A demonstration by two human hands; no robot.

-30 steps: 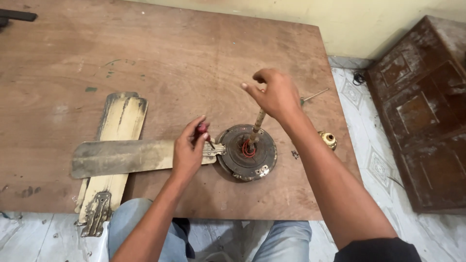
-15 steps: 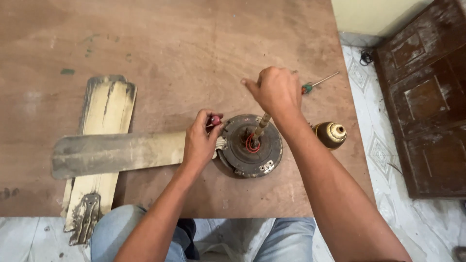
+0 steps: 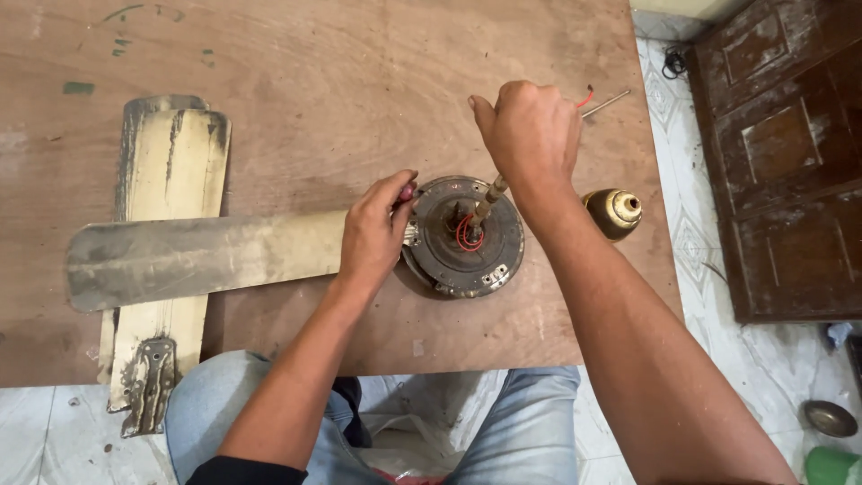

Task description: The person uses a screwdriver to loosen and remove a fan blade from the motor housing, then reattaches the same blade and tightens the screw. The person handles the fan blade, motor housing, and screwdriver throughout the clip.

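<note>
Fingers (image 3: 395, 193) of the left hand (image 3: 373, 233) are pinching a small red-tipped tool (image 3: 408, 191), probably a screwdriver handle, though most of it is hidden in the grip. They are working at the left rim of the round ceiling-fan motor (image 3: 467, 238), which is sitting on the wooden table (image 3: 314, 81) near its front edge. The right hand (image 3: 530, 135) is closing in a fist around the top of the motor's shaft (image 3: 489, 199), with red wire (image 3: 467, 235) coiling at its base. 1 dusty fan blade (image 3: 206, 260) is lying attached to the motor's left side, crossing over 2 loose cream blades (image 3: 171, 171). A brass-coloured cup (image 3: 615, 211) is resting just to the right of the motor
</note>
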